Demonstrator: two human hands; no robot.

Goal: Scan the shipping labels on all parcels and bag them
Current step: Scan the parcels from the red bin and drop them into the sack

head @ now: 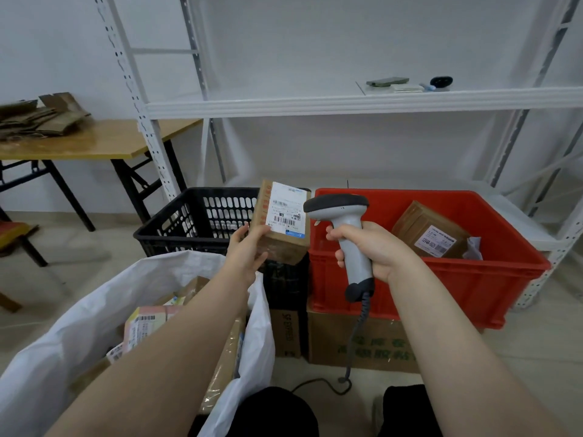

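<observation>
My left hand (247,247) holds a small brown parcel (284,244) upright, its white shipping label (287,212) turned toward me. My right hand (373,247) grips a grey corded barcode scanner (344,222); the scanner's dark head sits just right of the label, pointing left at it. Another brown parcel with a label (430,231) lies in the red crate (441,279) on the right. A white woven bag (79,326) stands open at lower left with several labelled parcels (145,326) inside.
A black slotted basket (195,222) sits behind the bag, left of the red crate. Cardboard boxes (362,342) support the crate. A white metal shelf (347,102) spans behind, with small items (407,83) on it. A wooden table (94,140) with folded cardboard stands at left.
</observation>
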